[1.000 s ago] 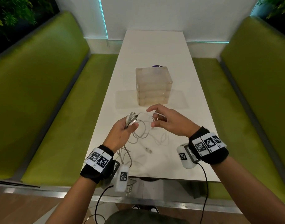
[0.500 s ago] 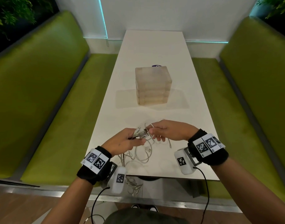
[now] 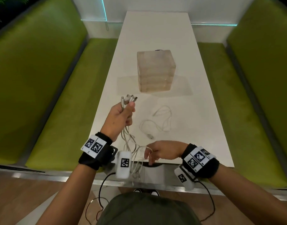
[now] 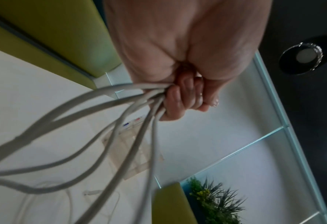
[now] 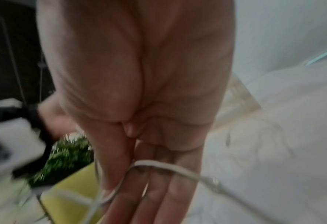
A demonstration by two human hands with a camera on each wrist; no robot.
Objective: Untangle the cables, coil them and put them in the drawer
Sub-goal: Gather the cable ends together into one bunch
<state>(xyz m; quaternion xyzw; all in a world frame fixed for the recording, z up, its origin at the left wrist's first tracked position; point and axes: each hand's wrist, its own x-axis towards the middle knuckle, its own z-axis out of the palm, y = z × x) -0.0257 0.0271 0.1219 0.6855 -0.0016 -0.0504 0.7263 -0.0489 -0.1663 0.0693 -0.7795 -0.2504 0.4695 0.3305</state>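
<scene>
My left hand (image 3: 121, 114) is raised over the white table (image 3: 155, 33) and grips a bundle of white cables (image 3: 129, 140). Their plugs (image 3: 129, 98) stick up above the fist. In the left wrist view the curled fingers (image 4: 183, 103) hold several strands (image 4: 109, 121). The strands hang down past the table's front edge. My right hand (image 3: 157, 151) is low at that edge, its fingers (image 5: 158, 189) straight, with one strand (image 5: 158, 165) lying across them. A separate white cable (image 3: 162, 122) lies loose on the table. Beyond it stands the translucent drawer box (image 3: 155, 70).
Green bench seats (image 3: 61, 98) (image 3: 229, 103) run along both sides of the table. A white wall (image 3: 155, 4) closes the far end. Bare tabletop lies behind the box and to the right of the loose cable.
My left hand has lifted the bundle up and away from me. My right hand has dropped back to the table's front edge. One cable now lies apart on the table.
</scene>
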